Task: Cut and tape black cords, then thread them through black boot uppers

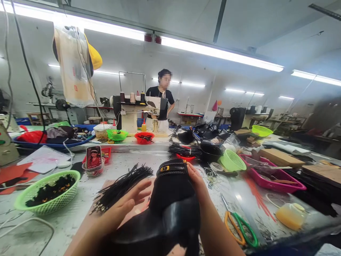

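Note:
A black boot upper (173, 213) with a shiny patch stands up in front of me, its lower part spreading toward me. Across its top runs a narrow strap with a gold buckle (164, 168). My right hand (197, 179) grips its upper right edge, thumb at the strap's end. To the left of the upper, my left hand (128, 204) has its fingers stretched out and apart, holding nothing. Just beyond those fingers lies a bundle of thin black cords (124, 186) with pale tips. Whether the left wrist touches the upper's lower part, I cannot tell.
Scissors (238, 224) with orange and green handles lie right. A green basket (48, 195) of black pieces and a propped phone (93, 158) are left. A pink tray (271, 177) and glue bottle (291, 216) are right. Behind stand a sewing machine (130, 117) and a person (163, 94).

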`<state>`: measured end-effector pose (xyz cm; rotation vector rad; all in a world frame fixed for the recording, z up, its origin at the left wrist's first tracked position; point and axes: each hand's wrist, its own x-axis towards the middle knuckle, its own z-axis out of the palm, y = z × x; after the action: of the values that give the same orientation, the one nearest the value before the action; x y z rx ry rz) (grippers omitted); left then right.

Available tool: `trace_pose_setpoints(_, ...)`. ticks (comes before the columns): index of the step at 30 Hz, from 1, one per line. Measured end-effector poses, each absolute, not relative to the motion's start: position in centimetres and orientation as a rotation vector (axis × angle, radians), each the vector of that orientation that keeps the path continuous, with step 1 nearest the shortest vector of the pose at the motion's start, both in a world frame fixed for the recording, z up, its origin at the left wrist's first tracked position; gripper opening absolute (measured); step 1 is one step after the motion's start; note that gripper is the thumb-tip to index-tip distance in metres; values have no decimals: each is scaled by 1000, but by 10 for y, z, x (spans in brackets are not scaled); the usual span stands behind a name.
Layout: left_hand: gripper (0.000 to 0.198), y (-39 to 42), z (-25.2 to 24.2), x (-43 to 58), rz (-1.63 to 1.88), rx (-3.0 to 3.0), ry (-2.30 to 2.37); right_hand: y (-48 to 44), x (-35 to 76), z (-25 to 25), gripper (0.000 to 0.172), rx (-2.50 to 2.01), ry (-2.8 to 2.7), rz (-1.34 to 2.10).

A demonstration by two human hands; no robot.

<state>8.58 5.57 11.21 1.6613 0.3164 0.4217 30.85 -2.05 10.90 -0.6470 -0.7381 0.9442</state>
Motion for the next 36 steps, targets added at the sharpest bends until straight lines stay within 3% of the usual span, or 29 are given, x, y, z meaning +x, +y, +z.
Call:
trace_pose_setpoints(5,65,76,127,80,496,2054,536,-45,319,135,20,-607,-996,913)
trace_pose_setpoints(11,49,60,169,95,543,2320,450,-52,317,152,20,-902,-1695,529)
trace_pose_setpoints(18,17,34,170,128,474,2406,472,-57,302,144,18,-1144,-1686,428)
trace_pose_setpoints(36,19,31,157,124,566,2347,540,-64,293,143,9,-1314,-1621,388)
